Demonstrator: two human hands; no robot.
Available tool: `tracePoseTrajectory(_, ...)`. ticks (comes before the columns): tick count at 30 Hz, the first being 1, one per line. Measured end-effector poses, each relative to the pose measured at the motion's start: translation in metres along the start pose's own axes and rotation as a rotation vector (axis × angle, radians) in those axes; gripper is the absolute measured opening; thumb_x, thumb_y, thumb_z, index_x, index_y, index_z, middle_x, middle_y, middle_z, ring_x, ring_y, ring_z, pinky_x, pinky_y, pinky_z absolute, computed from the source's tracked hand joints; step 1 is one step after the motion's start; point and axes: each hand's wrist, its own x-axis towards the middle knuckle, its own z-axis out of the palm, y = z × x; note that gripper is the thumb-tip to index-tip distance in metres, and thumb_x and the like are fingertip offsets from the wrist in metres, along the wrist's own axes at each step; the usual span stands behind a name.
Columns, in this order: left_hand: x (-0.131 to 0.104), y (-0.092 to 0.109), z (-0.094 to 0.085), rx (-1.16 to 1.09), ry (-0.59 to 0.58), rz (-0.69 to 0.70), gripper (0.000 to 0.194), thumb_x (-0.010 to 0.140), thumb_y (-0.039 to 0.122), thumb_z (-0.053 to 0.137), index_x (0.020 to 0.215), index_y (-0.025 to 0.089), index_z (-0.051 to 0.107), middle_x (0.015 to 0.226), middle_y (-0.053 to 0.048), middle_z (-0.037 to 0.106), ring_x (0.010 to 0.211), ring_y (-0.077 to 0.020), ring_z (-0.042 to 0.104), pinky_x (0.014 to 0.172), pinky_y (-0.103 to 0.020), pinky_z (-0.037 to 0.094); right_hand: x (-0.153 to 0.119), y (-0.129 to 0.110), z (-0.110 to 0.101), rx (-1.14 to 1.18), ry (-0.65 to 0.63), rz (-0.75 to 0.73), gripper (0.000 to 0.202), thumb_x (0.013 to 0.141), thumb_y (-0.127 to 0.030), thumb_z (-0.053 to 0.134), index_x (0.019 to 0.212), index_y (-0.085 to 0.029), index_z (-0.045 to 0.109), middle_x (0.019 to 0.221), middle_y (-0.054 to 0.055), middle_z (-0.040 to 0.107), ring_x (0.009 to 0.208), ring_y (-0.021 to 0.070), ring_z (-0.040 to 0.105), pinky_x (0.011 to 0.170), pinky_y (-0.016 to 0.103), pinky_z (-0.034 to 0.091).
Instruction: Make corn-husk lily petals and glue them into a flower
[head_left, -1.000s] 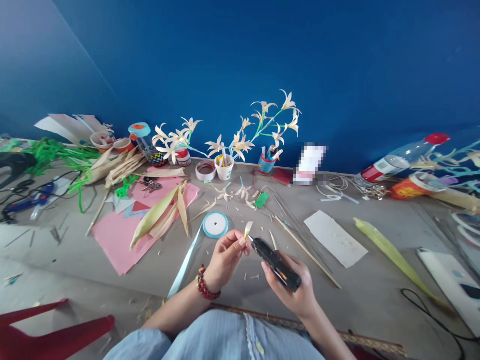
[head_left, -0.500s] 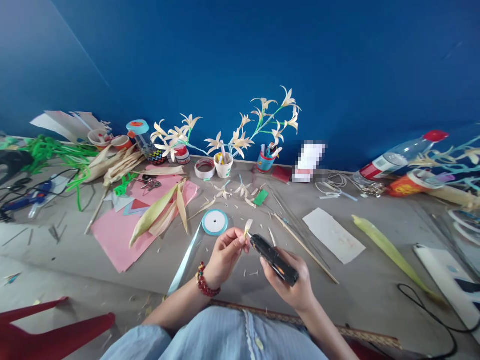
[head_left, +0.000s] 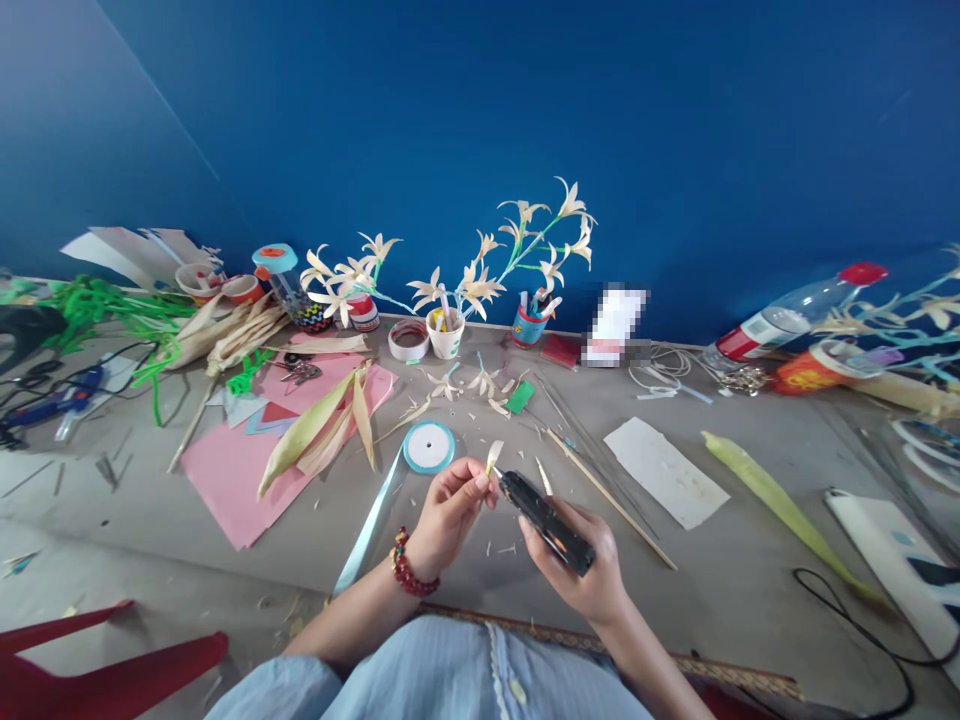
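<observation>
My left hand [head_left: 455, 505], with a red bead bracelet at the wrist, pinches a small pale corn husk petal [head_left: 493, 458] between thumb and fingers. My right hand [head_left: 589, 565] is wrapped round a black glue gun [head_left: 547, 522]. The gun's tip points up and left and meets the base of the petal, or lies right beside it; contact is hard to make out. Just behind my left hand lies a ribbon spool [head_left: 429, 446], its pale blue ribbon [head_left: 371, 525] trailing toward me. Loose husk flowers [head_left: 484, 383] lie farther back.
Pink paper [head_left: 232, 485] and corn husks [head_left: 311, 430] lie to the left. Husk flowers stand in a paper cup [head_left: 445, 338] by the blue wall. On the right are a wooden stick [head_left: 611, 500], a white card [head_left: 666, 473], a green husk [head_left: 780, 505] and a plastic bottle [head_left: 795, 318].
Both hands keep their hold, with the glue gun tip still at the petal's base. The whole view has shifted very slightly; otherwise little differs.
</observation>
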Motion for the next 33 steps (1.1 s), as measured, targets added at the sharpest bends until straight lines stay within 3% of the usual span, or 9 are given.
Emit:
tracePoseTrajectory(6,-0.0001,0.0006,0.0006,0.007,0.012,-0.003,0.028,0.080,0.039,0.078,0.074,0.015,0.065,0.069,-0.001,0.060,0.064,-0.0124,0.050,0.066,-0.026,0.038,-0.0019,0.0007,0.0023,-0.001,0.016,0.012,0.021,0.082,-0.019,0.065,0.068,-0.023,0.051,0.055,-0.003,0.053,0.044,0.0133,0.051,0.048,0.024,0.040)
tracePoseTrajectory(33,0.0000,-0.0003,-0.0009,-0.057,-0.042,0.010,0.020,0.085,0.030,0.074,0.076,0.015,0.067,0.069,0.000,0.061,0.065,-0.0111,0.050,0.067,-0.024,0.037,-0.0030,0.0020,0.0024,0.008,-0.040,0.030,0.026,0.087,-0.018,0.061,0.067,-0.024,0.044,0.056,-0.005,0.045,0.045,0.0119,0.045,0.049,0.025,0.035)
